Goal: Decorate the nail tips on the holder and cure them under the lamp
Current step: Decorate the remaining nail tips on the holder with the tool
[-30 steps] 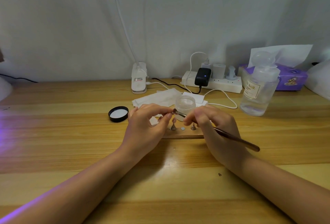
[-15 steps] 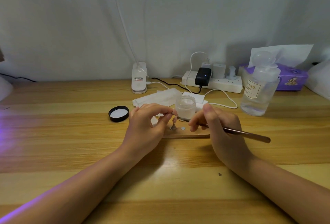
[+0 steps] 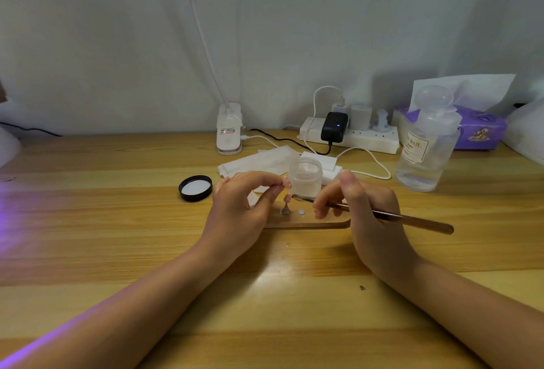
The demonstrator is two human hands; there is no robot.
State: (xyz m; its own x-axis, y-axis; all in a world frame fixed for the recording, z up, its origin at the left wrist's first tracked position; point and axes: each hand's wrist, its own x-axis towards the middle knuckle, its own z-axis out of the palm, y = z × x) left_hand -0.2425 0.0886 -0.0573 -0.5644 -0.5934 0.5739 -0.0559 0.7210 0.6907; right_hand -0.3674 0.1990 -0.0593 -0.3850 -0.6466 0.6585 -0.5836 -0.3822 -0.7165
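A flat wooden nail-tip holder (image 3: 306,223) lies on the desk between my hands. One small stand with a pinkish nail tip (image 3: 286,203) rises from it, beside a round white pad (image 3: 301,212). My left hand (image 3: 238,209) pinches a small pink nail tip (image 3: 287,182) between thumb and forefinger above the holder. My right hand (image 3: 365,215) grips a copper-coloured brush (image 3: 412,219), whose tip points left close to the stand. An open frosted jar (image 3: 305,176) stands just behind the holder.
A black jar lid (image 3: 195,188) lies to the left. White wipes (image 3: 259,161), a white clip lamp base (image 3: 229,130), a power strip (image 3: 350,136), a clear bottle (image 3: 426,145) and a purple tissue pack (image 3: 482,128) stand at the back. Purple light falls on the desk's left.
My right hand has drawn the brush down and to the right, away from the tip in my left hand; its handle now lies flatter. My left hand has barely moved.
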